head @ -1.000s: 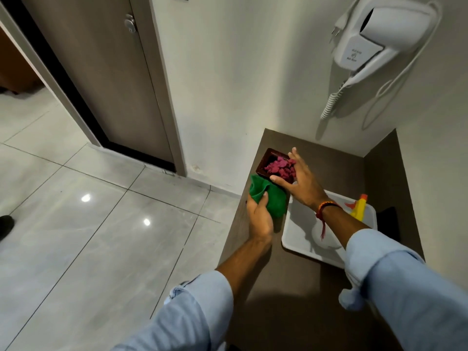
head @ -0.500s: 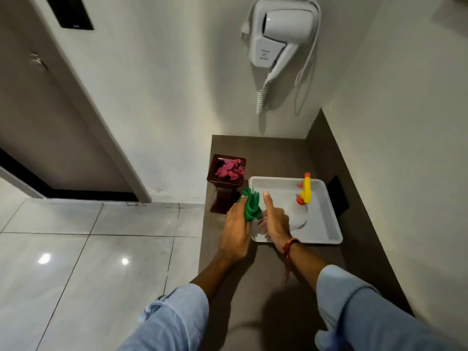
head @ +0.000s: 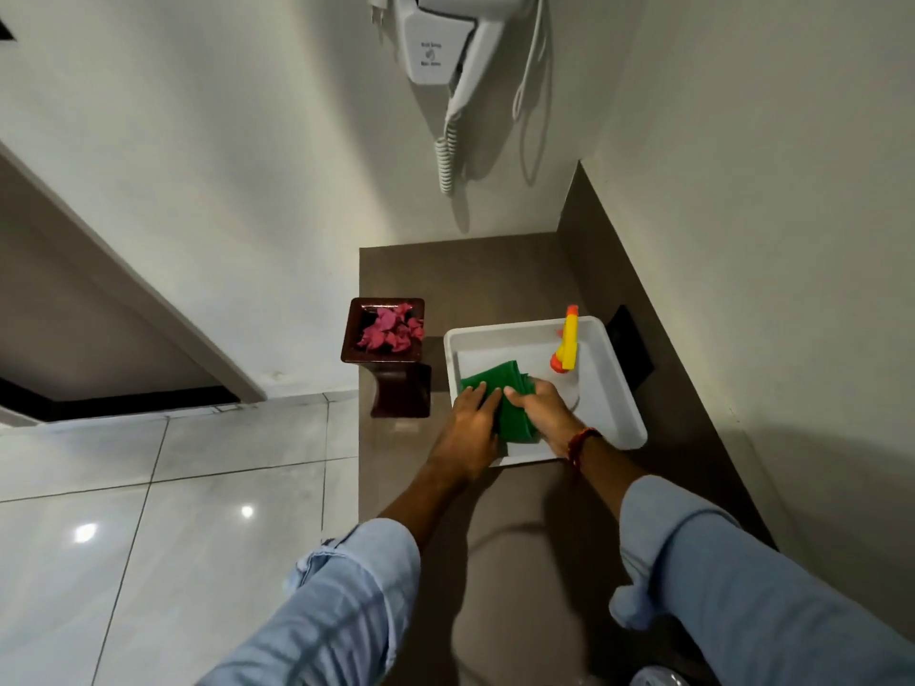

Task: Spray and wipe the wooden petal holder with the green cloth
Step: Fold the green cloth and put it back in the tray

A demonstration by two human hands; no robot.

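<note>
The dark wooden petal holder stands on the brown counter's left edge, its square top filled with pink petals. To its right, the green cloth lies folded in the near left part of a white tray. My left hand rests flat on the cloth's left side. My right hand grips its right side. A spray bottle with a yellow and orange head stands in the tray just beyond my right hand. Neither hand touches the holder.
A white hair dryer hangs on the wall above the counter, its coiled cord dangling. A black rectangle sits on the right backsplash behind the tray. The tiled floor drops off left of the counter.
Both hands left the petal holder and carried the green cloth right, into the white tray. The cloth now lies flattened there under both hands. The camera view swung right.
</note>
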